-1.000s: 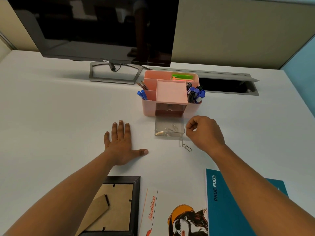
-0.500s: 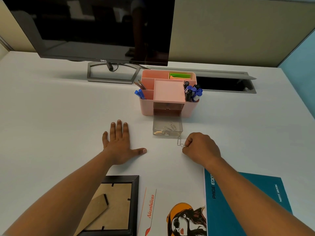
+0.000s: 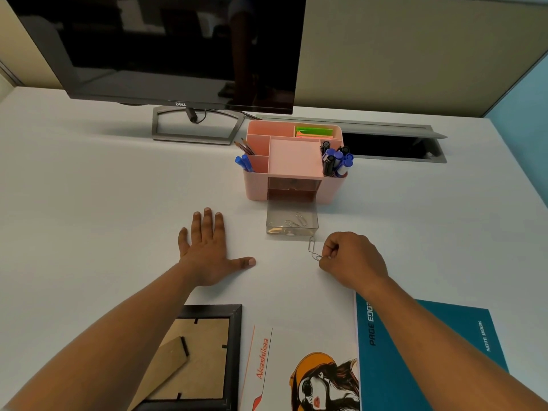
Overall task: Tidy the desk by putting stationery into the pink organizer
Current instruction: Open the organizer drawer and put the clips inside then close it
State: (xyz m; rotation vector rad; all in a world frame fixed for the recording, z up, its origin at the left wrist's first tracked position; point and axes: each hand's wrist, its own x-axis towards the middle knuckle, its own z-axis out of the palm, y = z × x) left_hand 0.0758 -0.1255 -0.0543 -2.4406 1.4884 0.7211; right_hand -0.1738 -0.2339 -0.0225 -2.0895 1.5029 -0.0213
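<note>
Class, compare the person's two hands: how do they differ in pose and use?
The left hand lies flat, fingers straight; the right hand is curled. The left hand holds nothing; the right hand pinches a paper clip. Both reach over the white desk.

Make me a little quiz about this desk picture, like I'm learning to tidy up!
1. True or false: the left hand lies flat on the desk.
2. What is the right hand pinching? A) a pen B) a paper clip C) a notebook
3. Fill the gap: the clear drawer of the pink organizer is pulled ____.

Key: 1 true; 2 B; 3 out.
</note>
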